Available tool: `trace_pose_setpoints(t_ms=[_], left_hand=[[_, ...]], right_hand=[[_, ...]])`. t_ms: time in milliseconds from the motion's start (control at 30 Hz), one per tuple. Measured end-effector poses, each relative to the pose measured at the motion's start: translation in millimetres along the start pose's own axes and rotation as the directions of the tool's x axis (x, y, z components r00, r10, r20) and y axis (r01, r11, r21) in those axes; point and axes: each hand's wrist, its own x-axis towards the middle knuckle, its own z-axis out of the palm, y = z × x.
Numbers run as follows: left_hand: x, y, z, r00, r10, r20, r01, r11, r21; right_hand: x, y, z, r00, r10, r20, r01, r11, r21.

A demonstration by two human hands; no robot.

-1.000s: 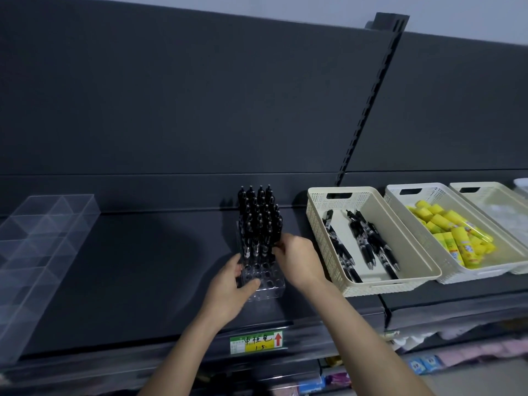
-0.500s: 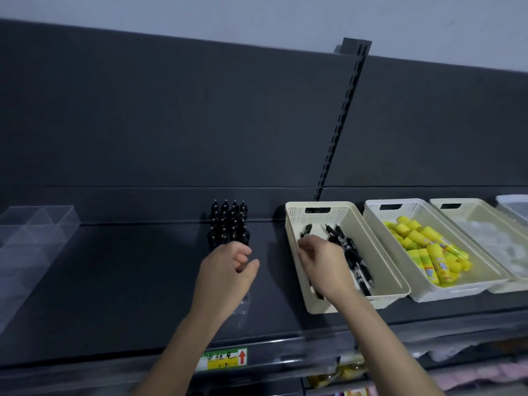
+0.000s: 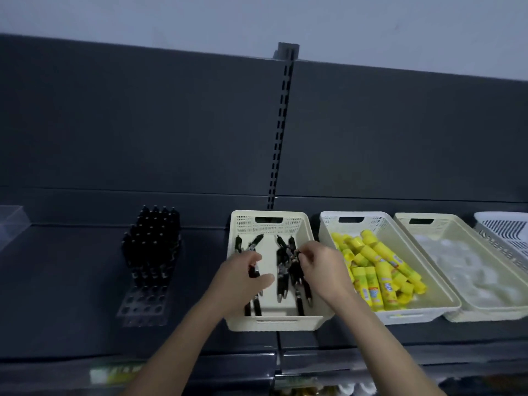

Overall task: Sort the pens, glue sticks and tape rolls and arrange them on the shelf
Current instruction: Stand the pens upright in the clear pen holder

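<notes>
- Far to the left of the cream pen basket [image 3: 304, 224], at the picture's edge, sits the corner of a clear plastic tray [image 3: 11, 221] on the dark shelf [image 3: 71, 295].
- Between that tray and the pen basket stands a clear holder [image 3: 143, 307]. Its rear holes are packed with standing pens [image 3: 153, 241], black, long axis upright. Its front rows of holes are unfilled.
- Inside the pen basket, the loose pens [image 3: 281, 270] lie flat on the floor. Their long axes run front to back, with the silver tips toward the front rim.
- The left hand [image 3: 243, 278] reaches over the basket's left half, fingers and thumb curled round loose pens on that side.
- The right hand [image 3: 323, 270] reaches over the basket's right half, its fingertips pinching the rear end of a loose pen in the middle cluster.
- Just right of the pen basket, a white basket [image 3: 383, 317] holds a jumble of yellow glue sticks [image 3: 380, 270]. The front ones lie roughly front to back; those behind are slanted.
- Next right, touching the white one, another cream basket [image 3: 405, 221] holds pale, translucent items [image 3: 463, 270], too blurred to identify.
- Farthest right of the pen basket, a white slotted basket [image 3: 503, 232] is cut off by the frame edge.
</notes>
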Motion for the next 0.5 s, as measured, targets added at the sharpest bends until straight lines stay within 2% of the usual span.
trace_pose_setpoints(t_ms=[167, 233, 367, 500], left_hand=[[31, 6, 22, 0.997, -0.058, -0.054, 0.066, 0.985, 0.162], [42, 3, 27, 0.993, -0.108, -0.048, 0.116, 0.970, 0.213], [55, -2, 37, 0.974, -0.223, -0.044, 0.227, 0.951, 0.209], [61, -3, 49, 0.963, -0.248, -0.107, 0.270, 0.880, 0.391]], right_hand=[[5, 15, 8, 0.994, -0.098, 0.048, 0.102, 0.992, -0.069], [3, 18, 15, 0.995, -0.099, 0.032, 0.101, 0.992, -0.076], [0, 22, 20, 0.993, -0.113, -0.035, 0.111, 0.992, -0.067], [1, 24, 22, 0.996, -0.083, 0.020, 0.084, 0.990, -0.114]])
